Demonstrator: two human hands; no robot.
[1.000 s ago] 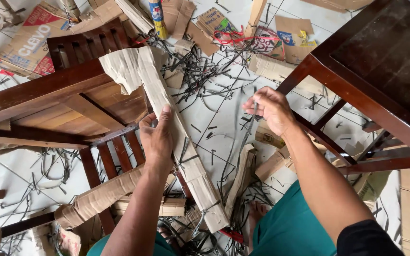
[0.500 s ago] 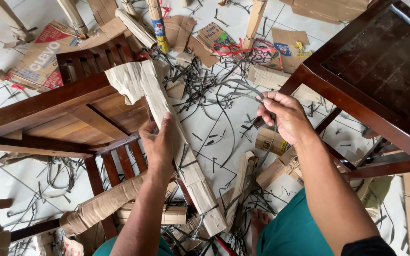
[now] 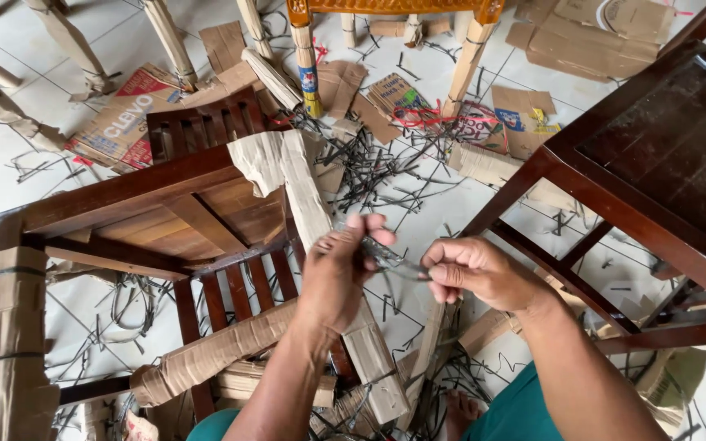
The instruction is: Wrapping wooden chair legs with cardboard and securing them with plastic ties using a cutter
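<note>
A dark wooden chair lies tipped over on the tiled floor. One of its legs, wrapped in brown cardboard, runs toward me. My left hand and my right hand meet just above that leg. Both pinch a thin black strap stretched between their fingertips. My left hand hides the part of the wrapped leg beneath it. Another cardboard-wrapped chair part lies lower left.
Cut black strap pieces and cardboard scraps litter the floor. A dark wooden furniture frame stands close on the right. More cardboard-wrapped legs rise at the top, and a wrapped post at the left edge.
My left hand has let go of the cardboard-wrapped leg and risen. My right hand has moved left to meet it, and both now pinch the black strap.
</note>
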